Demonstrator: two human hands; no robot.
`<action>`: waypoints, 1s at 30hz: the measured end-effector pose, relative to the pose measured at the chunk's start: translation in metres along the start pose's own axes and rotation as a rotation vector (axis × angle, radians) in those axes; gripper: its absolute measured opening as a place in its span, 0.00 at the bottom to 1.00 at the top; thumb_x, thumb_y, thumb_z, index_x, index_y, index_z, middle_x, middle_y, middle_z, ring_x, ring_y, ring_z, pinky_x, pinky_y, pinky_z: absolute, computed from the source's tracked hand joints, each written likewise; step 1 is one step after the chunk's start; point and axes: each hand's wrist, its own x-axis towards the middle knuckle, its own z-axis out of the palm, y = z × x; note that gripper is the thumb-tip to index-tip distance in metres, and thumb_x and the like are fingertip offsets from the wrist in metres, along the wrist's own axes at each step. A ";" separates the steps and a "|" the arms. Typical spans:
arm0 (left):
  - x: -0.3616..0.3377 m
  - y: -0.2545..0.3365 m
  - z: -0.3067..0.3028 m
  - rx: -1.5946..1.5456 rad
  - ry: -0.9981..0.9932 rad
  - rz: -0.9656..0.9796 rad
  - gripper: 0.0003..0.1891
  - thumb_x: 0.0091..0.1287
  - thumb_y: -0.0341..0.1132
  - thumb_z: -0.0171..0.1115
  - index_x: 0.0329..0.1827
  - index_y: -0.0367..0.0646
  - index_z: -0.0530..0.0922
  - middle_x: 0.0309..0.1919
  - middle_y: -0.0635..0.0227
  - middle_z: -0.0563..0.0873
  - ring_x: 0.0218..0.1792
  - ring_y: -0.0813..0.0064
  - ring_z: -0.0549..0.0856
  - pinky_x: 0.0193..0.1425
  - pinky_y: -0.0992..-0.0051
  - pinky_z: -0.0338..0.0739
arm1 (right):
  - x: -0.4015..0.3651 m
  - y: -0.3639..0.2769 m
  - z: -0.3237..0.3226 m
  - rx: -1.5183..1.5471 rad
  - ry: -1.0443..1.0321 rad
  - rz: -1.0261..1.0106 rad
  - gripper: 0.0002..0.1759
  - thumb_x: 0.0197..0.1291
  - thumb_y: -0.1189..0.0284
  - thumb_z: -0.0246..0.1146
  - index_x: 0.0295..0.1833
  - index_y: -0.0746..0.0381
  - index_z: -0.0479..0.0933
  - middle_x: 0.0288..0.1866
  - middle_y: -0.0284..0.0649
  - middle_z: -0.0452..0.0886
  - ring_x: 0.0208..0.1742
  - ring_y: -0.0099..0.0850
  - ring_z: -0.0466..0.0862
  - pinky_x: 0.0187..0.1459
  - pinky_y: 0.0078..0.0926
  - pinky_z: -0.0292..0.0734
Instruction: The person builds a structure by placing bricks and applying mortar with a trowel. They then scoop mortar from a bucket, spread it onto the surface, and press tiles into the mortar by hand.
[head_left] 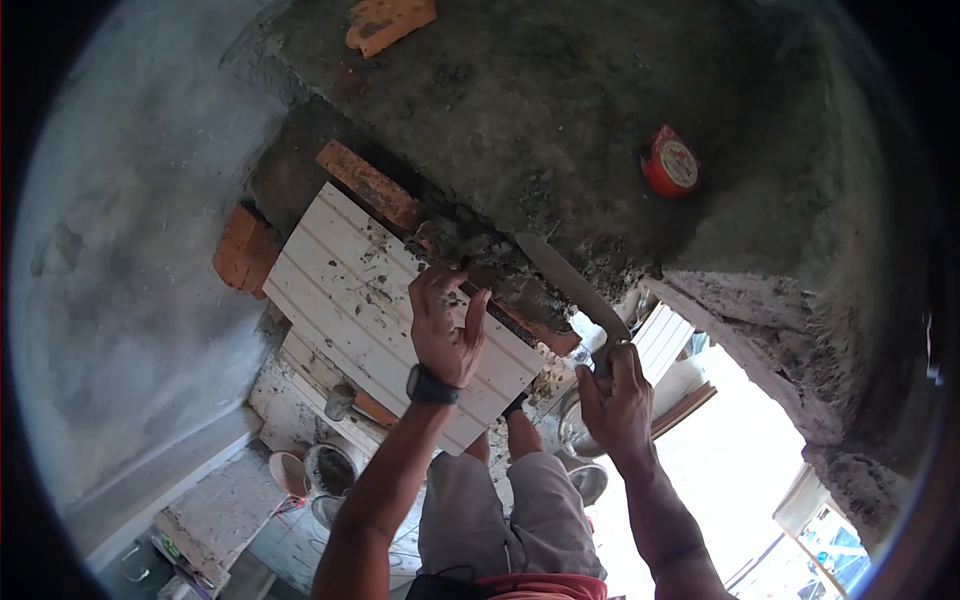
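Observation:
My right hand [620,400] is wrapped around the handle of a trowel [568,277]. Its long narrow blade lies along a strip of wet mortar [480,258]. My left hand [447,330], with a dark watch on the wrist, is over a white grooved panel [340,265]. Its fingers are bent and the thumb stands apart, the fingertips right at the mortar-covered edge of a brick row [545,332]. Another brick [372,185] sits in line farther up. Crumbs of mortar are scattered over the panel.
A red tape measure [672,165] and a brick piece [390,24] rest on the dark cement surface [540,110]. At left, a brick [246,252] stands against the plastered wall [130,220]. Buckets [330,468] are on the floor far below. A bright opening lies at right.

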 end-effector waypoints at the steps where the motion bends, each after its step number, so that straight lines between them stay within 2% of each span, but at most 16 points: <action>1: -0.006 0.006 0.005 -0.117 0.047 -0.159 0.23 0.68 0.34 0.72 0.63 0.42 0.73 0.56 0.59 0.76 0.48 0.69 0.85 0.40 0.72 0.86 | 0.000 -0.017 -0.013 -0.004 -0.034 0.015 0.18 0.60 0.76 0.69 0.51 0.65 0.70 0.43 0.50 0.78 0.36 0.48 0.84 0.37 0.44 0.78; 2: -0.008 0.012 0.011 -0.330 0.045 -0.428 0.25 0.70 0.39 0.71 0.65 0.43 0.72 0.54 0.63 0.78 0.50 0.70 0.85 0.41 0.71 0.87 | 0.002 -0.035 -0.025 -0.011 -0.050 -0.061 0.18 0.63 0.78 0.66 0.55 0.64 0.68 0.42 0.50 0.76 0.37 0.49 0.83 0.37 0.44 0.77; 3: -0.010 0.012 0.017 -0.338 0.060 -0.433 0.25 0.70 0.39 0.71 0.65 0.43 0.72 0.54 0.63 0.78 0.50 0.70 0.85 0.41 0.71 0.87 | 0.002 -0.042 -0.029 -0.020 -0.056 -0.074 0.18 0.63 0.78 0.66 0.55 0.64 0.68 0.42 0.50 0.76 0.37 0.49 0.83 0.37 0.44 0.77; 5: -0.010 0.006 0.027 -0.832 0.014 -0.890 0.27 0.70 0.43 0.71 0.68 0.43 0.71 0.52 0.66 0.80 0.51 0.71 0.85 0.44 0.67 0.88 | 0.000 -0.051 -0.032 0.044 -0.054 -0.160 0.20 0.64 0.76 0.66 0.57 0.65 0.67 0.42 0.51 0.77 0.36 0.54 0.83 0.38 0.44 0.78; 6: -0.009 0.007 0.026 -0.844 -0.021 -0.908 0.31 0.70 0.43 0.71 0.72 0.42 0.69 0.54 0.68 0.79 0.53 0.70 0.85 0.47 0.61 0.89 | -0.001 -0.040 -0.024 0.062 -0.076 -0.184 0.20 0.67 0.71 0.65 0.58 0.65 0.67 0.43 0.53 0.80 0.36 0.58 0.83 0.38 0.46 0.79; 7: -0.008 0.007 0.026 -0.849 -0.008 -0.913 0.31 0.70 0.43 0.71 0.72 0.42 0.69 0.54 0.68 0.79 0.53 0.70 0.85 0.47 0.61 0.89 | 0.003 -0.030 -0.016 0.058 -0.086 -0.193 0.20 0.67 0.71 0.65 0.58 0.65 0.67 0.43 0.53 0.80 0.36 0.58 0.83 0.38 0.46 0.79; 10: -0.012 0.005 0.031 -0.917 0.001 -0.891 0.33 0.71 0.42 0.70 0.76 0.41 0.67 0.56 0.66 0.79 0.53 0.69 0.85 0.53 0.59 0.87 | 0.017 -0.005 -0.004 -0.367 -0.447 0.088 0.21 0.70 0.64 0.62 0.61 0.65 0.68 0.45 0.57 0.83 0.39 0.59 0.86 0.36 0.53 0.80; 11: -0.009 0.005 0.029 -0.919 0.012 -0.884 0.33 0.71 0.42 0.70 0.76 0.41 0.67 0.56 0.66 0.79 0.53 0.69 0.85 0.53 0.59 0.87 | 0.017 -0.009 -0.004 -0.368 -0.445 0.076 0.21 0.70 0.64 0.62 0.61 0.65 0.68 0.45 0.57 0.83 0.39 0.59 0.86 0.36 0.53 0.80; 13: -0.009 0.007 0.028 -0.956 0.013 -0.910 0.34 0.72 0.41 0.69 0.77 0.39 0.66 0.57 0.64 0.79 0.53 0.68 0.85 0.57 0.58 0.86 | 0.012 -0.018 -0.011 -0.254 -0.271 -0.063 0.20 0.71 0.62 0.61 0.58 0.64 0.69 0.42 0.53 0.82 0.33 0.57 0.86 0.33 0.53 0.81; 14: -0.014 0.006 0.030 -0.953 0.009 -0.922 0.34 0.72 0.41 0.69 0.77 0.39 0.66 0.57 0.64 0.79 0.53 0.68 0.85 0.57 0.58 0.86 | 0.010 -0.028 -0.012 -0.176 -0.220 -0.051 0.19 0.71 0.62 0.61 0.57 0.64 0.69 0.41 0.54 0.82 0.34 0.58 0.85 0.34 0.54 0.81; 17: -0.012 0.007 0.034 -0.973 0.037 -0.907 0.35 0.72 0.41 0.69 0.78 0.39 0.64 0.58 0.63 0.78 0.53 0.66 0.85 0.60 0.58 0.84 | 0.016 -0.025 -0.005 -0.159 -0.282 -0.016 0.20 0.70 0.63 0.62 0.58 0.63 0.68 0.42 0.55 0.82 0.35 0.59 0.86 0.36 0.55 0.81; 18: -0.011 0.011 0.034 -0.986 0.059 -0.919 0.36 0.72 0.41 0.69 0.78 0.38 0.63 0.59 0.62 0.77 0.55 0.65 0.85 0.60 0.56 0.84 | 0.023 -0.017 -0.002 -0.379 -0.444 0.070 0.19 0.70 0.64 0.62 0.58 0.63 0.68 0.42 0.55 0.82 0.37 0.59 0.85 0.38 0.56 0.80; 23: -0.014 0.013 0.032 -1.017 0.056 -0.915 0.37 0.72 0.42 0.68 0.79 0.38 0.62 0.60 0.61 0.76 0.60 0.62 0.83 0.62 0.52 0.82 | 0.020 -0.037 -0.008 -0.163 -0.273 0.042 0.17 0.71 0.63 0.60 0.56 0.62 0.68 0.43 0.54 0.83 0.39 0.59 0.86 0.40 0.56 0.80; 26: -0.012 0.016 0.032 -1.012 0.055 -0.920 0.37 0.73 0.43 0.68 0.79 0.40 0.62 0.61 0.62 0.76 0.62 0.61 0.82 0.62 0.51 0.82 | 0.034 -0.028 0.000 -0.462 -0.479 0.084 0.18 0.70 0.65 0.61 0.56 0.64 0.67 0.41 0.56 0.84 0.40 0.58 0.86 0.40 0.55 0.81; 29: -0.012 0.011 0.032 -0.999 0.044 -0.936 0.35 0.73 0.43 0.67 0.79 0.42 0.63 0.61 0.64 0.76 0.60 0.63 0.82 0.62 0.52 0.82 | 0.025 -0.037 -0.006 -0.270 -0.307 -0.001 0.17 0.70 0.66 0.63 0.55 0.63 0.68 0.41 0.55 0.84 0.37 0.59 0.86 0.36 0.53 0.80; 30: -0.014 0.012 0.030 -1.002 0.029 -0.921 0.34 0.74 0.43 0.67 0.78 0.43 0.64 0.61 0.65 0.75 0.59 0.64 0.82 0.62 0.52 0.82 | 0.020 -0.046 -0.006 -0.193 -0.286 0.002 0.19 0.70 0.64 0.61 0.56 0.65 0.67 0.41 0.55 0.83 0.37 0.58 0.87 0.38 0.55 0.82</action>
